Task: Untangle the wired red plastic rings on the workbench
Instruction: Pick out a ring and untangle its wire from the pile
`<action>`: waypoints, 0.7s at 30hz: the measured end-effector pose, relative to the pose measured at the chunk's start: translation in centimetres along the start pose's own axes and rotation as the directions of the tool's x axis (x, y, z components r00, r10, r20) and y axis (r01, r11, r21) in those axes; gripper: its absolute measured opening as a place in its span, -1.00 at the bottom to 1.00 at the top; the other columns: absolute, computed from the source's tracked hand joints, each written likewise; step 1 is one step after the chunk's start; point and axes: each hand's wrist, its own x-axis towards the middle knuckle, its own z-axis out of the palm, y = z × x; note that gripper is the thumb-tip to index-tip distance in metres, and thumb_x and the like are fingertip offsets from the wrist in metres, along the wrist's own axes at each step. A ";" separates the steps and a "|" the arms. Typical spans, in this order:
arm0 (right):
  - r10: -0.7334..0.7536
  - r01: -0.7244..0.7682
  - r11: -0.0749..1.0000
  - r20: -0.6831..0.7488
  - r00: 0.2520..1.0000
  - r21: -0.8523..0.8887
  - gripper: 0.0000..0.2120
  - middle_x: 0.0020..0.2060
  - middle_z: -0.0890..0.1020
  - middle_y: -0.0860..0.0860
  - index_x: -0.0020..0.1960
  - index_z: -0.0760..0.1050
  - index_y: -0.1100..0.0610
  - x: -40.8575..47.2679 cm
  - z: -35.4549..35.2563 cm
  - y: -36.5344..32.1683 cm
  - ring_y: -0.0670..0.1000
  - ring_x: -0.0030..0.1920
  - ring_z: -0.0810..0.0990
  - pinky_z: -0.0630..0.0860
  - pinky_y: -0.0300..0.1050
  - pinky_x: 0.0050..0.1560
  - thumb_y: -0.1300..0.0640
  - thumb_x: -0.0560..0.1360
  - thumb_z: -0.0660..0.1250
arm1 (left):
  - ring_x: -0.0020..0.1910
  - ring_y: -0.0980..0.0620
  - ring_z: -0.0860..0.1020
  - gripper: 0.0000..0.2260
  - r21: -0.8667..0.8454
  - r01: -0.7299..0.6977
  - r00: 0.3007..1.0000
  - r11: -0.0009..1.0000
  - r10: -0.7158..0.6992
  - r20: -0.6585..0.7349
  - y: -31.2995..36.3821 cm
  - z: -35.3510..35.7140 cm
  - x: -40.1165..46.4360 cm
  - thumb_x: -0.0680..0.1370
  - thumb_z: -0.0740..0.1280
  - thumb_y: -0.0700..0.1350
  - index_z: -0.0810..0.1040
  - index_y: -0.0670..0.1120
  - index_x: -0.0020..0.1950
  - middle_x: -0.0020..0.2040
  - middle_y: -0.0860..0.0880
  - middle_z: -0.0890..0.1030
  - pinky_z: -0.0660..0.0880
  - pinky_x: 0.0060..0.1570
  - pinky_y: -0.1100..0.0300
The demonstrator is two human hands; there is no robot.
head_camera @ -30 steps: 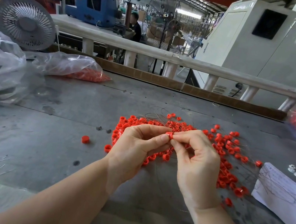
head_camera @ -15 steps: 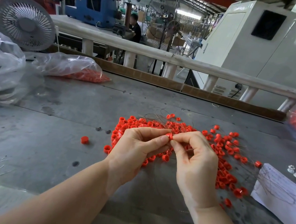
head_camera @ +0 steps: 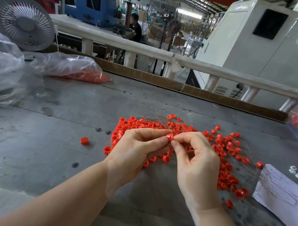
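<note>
Factory machinery and a white railing [head_camera: 154, 52] stood behind the grey workbench [head_camera: 40, 154], where a tangled pile of wired red plastic rings [head_camera: 221, 153] lay spread across the middle, thin wires looping among them. Above the pile's near edge both hands met on a single red ring [head_camera: 169, 136]: the left hand [head_camera: 134, 149] pinched it between thumb and forefinger, and the right hand [head_camera: 198, 167] pinched it from the other side, its other fingers curled. Whether a wire ran through that ring was hard to tell. One loose red ring [head_camera: 84, 140] sat apart, left of the pile. A clear bag of red rings [head_camera: 72, 71] lay at the far left beside a small grey fan [head_camera: 23, 21], and a white paper stack [head_camera: 287, 197] rested to the right, touching the pile's stray wires.
</note>
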 end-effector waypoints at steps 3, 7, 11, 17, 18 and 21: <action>0.011 -0.010 0.999 -0.006 1.000 0.030 -0.97 -0.23 0.62 -0.05 -0.20 0.58 0.20 -0.1 0.0 -0.1 -0.10 -0.16 0.59 0.53 -0.18 -0.09 0.26 0.40 0.36 | -0.19 0.07 0.66 -0.85 -0.003 -0.009 1.000 1.000 0.009 0.008 -0.1 -0.1 0.1 0.31 0.36 -0.28 0.69 -0.16 -0.19 -0.18 -0.13 0.69 0.59 -0.13 0.31; 0.032 -0.032 0.999 -0.011 0.999 0.040 -0.96 -0.30 0.63 -0.07 -0.19 0.59 0.18 -0.1 0.0 -0.2 -0.08 -0.23 0.59 0.53 -0.20 -0.18 0.25 0.41 0.36 | -0.19 0.07 0.67 -0.84 -0.003 -0.011 1.000 1.000 0.011 0.016 -0.1 -0.2 0.0 0.30 0.36 -0.27 0.69 -0.15 -0.19 -0.18 -0.12 0.69 0.59 -0.16 0.32; 0.032 -0.031 0.998 -0.019 0.999 0.048 -0.96 -0.30 0.64 -0.05 -0.18 0.60 0.18 -0.1 -0.1 -0.2 -0.08 -0.25 0.59 0.54 -0.15 -0.21 0.25 0.41 0.36 | -0.19 0.07 0.67 -0.84 -0.007 -0.011 1.000 1.000 0.011 0.020 -0.1 -0.3 0.0 0.30 0.37 -0.26 0.69 -0.15 -0.18 -0.18 -0.12 0.69 0.59 -0.17 0.32; 0.002 0.000 0.999 -0.027 1.000 0.054 -0.96 -0.28 0.63 -0.05 -0.18 0.60 0.18 -0.1 -0.1 -0.3 -0.10 -0.24 0.59 0.55 -0.12 -0.22 0.27 0.41 0.37 | -0.17 0.07 0.67 -0.85 -0.016 -0.008 1.000 1.000 0.009 0.029 -0.1 -0.2 0.1 0.29 0.38 -0.24 0.71 -0.11 -0.21 -0.18 -0.10 0.69 0.58 -0.18 0.34; -0.001 0.003 0.998 -0.025 1.000 0.057 -0.96 -0.28 0.63 -0.05 -0.17 0.60 0.18 -0.1 -0.1 -0.3 -0.10 -0.24 0.58 0.54 -0.13 -0.22 0.26 0.41 0.37 | -0.18 0.08 0.67 -0.85 -0.018 -0.008 1.000 1.000 0.008 0.030 -0.1 -0.2 0.1 0.29 0.38 -0.24 0.71 -0.11 -0.21 -0.19 -0.09 0.69 0.57 -0.19 0.34; -0.015 0.016 0.998 -0.019 1.000 0.053 -0.95 -0.28 0.62 -0.04 -0.16 0.61 0.19 -0.1 -0.1 -0.2 -0.11 -0.23 0.58 0.53 -0.18 -0.21 0.25 0.43 0.37 | -0.19 0.08 0.67 -0.85 -0.034 0.004 1.000 0.999 -0.003 0.026 -0.1 -0.3 0.1 0.29 0.38 -0.24 0.71 -0.11 -0.21 -0.20 -0.09 0.69 0.57 -0.20 0.35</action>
